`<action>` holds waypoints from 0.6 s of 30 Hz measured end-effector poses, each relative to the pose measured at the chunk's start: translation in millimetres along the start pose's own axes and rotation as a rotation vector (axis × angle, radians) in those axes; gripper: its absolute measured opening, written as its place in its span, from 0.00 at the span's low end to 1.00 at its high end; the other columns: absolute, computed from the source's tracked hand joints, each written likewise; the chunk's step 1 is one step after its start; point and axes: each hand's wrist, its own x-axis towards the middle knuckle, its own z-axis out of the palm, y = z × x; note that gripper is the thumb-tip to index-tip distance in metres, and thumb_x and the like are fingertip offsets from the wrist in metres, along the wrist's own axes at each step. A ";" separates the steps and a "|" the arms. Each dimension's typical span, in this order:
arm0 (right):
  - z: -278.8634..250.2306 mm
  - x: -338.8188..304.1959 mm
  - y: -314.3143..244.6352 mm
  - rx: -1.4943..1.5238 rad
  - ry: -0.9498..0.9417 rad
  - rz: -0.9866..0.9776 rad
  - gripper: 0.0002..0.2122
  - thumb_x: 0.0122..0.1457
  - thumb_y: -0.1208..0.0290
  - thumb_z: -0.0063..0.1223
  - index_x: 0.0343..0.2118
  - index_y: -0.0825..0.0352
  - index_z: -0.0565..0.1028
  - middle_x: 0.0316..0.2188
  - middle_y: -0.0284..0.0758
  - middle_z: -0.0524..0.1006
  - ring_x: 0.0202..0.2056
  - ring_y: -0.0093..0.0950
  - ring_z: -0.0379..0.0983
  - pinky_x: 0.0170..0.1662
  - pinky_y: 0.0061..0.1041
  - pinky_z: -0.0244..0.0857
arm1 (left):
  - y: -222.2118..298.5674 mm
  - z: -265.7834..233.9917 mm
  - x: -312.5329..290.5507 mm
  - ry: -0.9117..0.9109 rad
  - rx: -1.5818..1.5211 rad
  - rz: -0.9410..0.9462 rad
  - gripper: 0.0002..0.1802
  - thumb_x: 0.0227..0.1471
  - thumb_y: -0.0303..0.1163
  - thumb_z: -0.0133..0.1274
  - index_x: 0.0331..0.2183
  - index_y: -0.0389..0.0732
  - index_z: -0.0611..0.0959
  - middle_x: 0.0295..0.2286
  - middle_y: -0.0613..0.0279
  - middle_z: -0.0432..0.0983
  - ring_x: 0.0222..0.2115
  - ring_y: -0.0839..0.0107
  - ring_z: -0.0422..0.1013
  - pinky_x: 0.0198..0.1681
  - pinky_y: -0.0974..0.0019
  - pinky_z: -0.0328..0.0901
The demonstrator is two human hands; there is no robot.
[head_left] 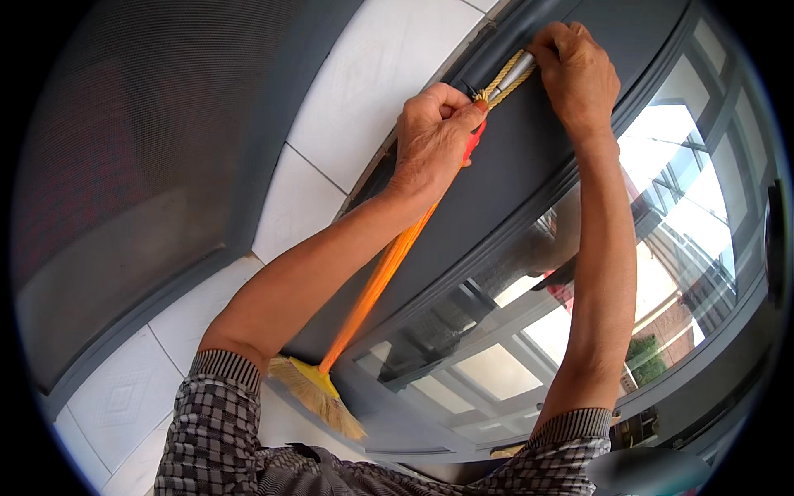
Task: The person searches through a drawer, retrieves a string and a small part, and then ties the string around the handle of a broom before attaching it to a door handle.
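A broom with an orange handle (378, 281) hangs slantwise along the dark grey door, its yellow-capped straw head (318, 395) low down. My left hand (434, 136) is closed around the red upper end of that handle, thumb against the knot. A yellow twisted rope (519, 80) forms a loop at the top. Inside the loop lies a tapered silver metal piece (509, 76); whether it belongs to the door or the broom I cannot tell. My right hand (577, 78) is closed at the loop's far end, fingers pinched on the rope; its fingertips are partly hidden.
The dark grey door (471, 211) has a large glass pane (496, 372) reflecting a building and windows. White wall tiles (364, 83) run beside it on the left. Farther left stands a grey-framed mesh screen (141, 165).
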 end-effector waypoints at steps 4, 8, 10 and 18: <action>-2.7 4.1 2.2 0.088 -0.061 -0.116 0.01 0.50 0.72 0.51 0.27 0.61 0.74 0.24 0.28 0.70 0.27 0.29 0.70 0.31 0.28 0.62 | -5.5 -7.2 6.4 -0.009 0.031 0.011 0.14 0.51 0.38 0.50 0.28 0.35 0.75 0.23 0.64 0.69 0.23 0.77 0.69 0.22 0.73 0.65; -3.9 -6.5 5.3 0.158 -0.058 -0.120 0.05 0.48 0.74 0.52 0.30 0.61 0.75 0.30 0.29 0.72 0.31 0.33 0.71 0.32 0.30 0.64 | -6.8 -9.1 4.0 -0.020 0.077 0.051 0.16 0.52 0.39 0.49 0.30 0.34 0.74 0.25 0.63 0.69 0.25 0.77 0.70 0.25 0.72 0.66; -4.3 -18.6 -2.1 0.206 -0.018 -0.093 0.09 0.47 0.76 0.53 0.33 0.61 0.74 0.33 0.30 0.72 0.33 0.34 0.71 0.33 0.31 0.65 | -7.2 -11.9 -2.6 0.008 0.061 0.078 0.14 0.51 0.38 0.50 0.30 0.34 0.74 0.24 0.63 0.70 0.25 0.78 0.70 0.24 0.73 0.66; -4.2 -82.1 -31.0 0.383 0.048 0.034 0.18 0.46 0.84 0.52 0.42 0.63 0.71 0.42 0.33 0.71 0.38 0.29 0.71 0.40 0.22 0.67 | -47.4 -36.6 -26.7 -0.002 0.131 0.172 0.15 0.47 0.36 0.55 0.32 0.34 0.75 0.24 0.62 0.73 0.25 0.78 0.68 0.29 0.73 0.65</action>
